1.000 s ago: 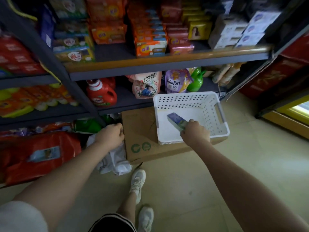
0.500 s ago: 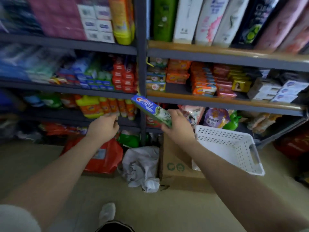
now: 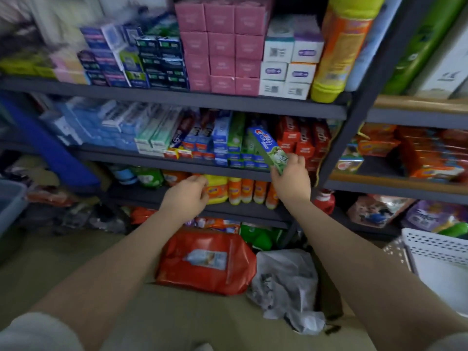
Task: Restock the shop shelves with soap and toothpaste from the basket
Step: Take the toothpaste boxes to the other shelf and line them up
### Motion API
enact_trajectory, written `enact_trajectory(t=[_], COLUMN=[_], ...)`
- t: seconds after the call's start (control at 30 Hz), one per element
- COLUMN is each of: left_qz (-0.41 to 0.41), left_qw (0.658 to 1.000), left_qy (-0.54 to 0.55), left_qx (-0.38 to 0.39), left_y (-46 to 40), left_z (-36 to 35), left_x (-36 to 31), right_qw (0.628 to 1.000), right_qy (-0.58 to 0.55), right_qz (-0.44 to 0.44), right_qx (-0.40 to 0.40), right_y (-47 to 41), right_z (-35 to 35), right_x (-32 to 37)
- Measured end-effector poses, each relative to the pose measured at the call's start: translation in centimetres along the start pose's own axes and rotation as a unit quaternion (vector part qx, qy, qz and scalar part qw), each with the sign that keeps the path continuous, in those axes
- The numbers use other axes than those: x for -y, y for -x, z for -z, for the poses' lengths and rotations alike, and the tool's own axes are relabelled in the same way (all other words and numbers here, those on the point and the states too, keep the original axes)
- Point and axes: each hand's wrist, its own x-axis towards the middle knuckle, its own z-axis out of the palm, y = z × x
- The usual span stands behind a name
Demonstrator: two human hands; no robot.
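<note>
My right hand (image 3: 291, 179) grips the near end of a green and blue toothpaste box (image 3: 268, 148). The box's far end points up and left into the stacked toothpaste boxes (image 3: 228, 143) on the middle shelf (image 3: 177, 164). My left hand (image 3: 186, 196) hovers lower, in front of the shelf of orange and yellow bottles (image 3: 238, 190), with fingers loosely curled and nothing in it. The white perforated basket (image 3: 435, 245) shows at the right edge, its contents hidden.
Pink and white boxes (image 3: 222, 46) fill the upper shelf, soap packs (image 3: 425, 153) sit on the right-hand unit. A red bag (image 3: 205, 262), crumpled plastic (image 3: 286, 285) and a cardboard box lie on the floor below. A dark upright post (image 3: 354, 117) divides the two shelf units.
My right hand lifted the toothpaste box out of the basket and carried it up and left to the toothpaste shelf. My left hand rose from the cardboard box. The view swung left and upward.
</note>
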Motion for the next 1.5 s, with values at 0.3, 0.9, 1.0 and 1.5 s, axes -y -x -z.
enact_trajectory(t=[0.3, 0.9, 1.0, 1.5], left_qz=[-0.022, -0.013, -0.028, -0.196], left_qw=[0.997, 0.996, 0.997, 0.978], left_qy=[0.006, 0.048, 0.023, -0.072], left_qx=[0.072, 0.069, 0.073, 0.021], left_y=[-9.0, -14.7, -14.2, -19.2], left_z=[-2.2, -2.6, -3.1, -0.6], left_x=[2.2, 3.3, 4.6, 6.2], right_qw=[0.986, 0.910, 0.892, 0.973], right_qy=[-0.030, 0.278, 0.340, 0.178], right_qz=[-0.046, 0.258, 0.257, 0.143], right_qx=[0.159, 0.168, 0.150, -0.030], right_y=[-6.2, -13.2, -12.3, -7.3], right_z=[-7.9, -9.9, -11.3, -11.2], right_x=[1.3, 5.7, 6.1, 6.5])
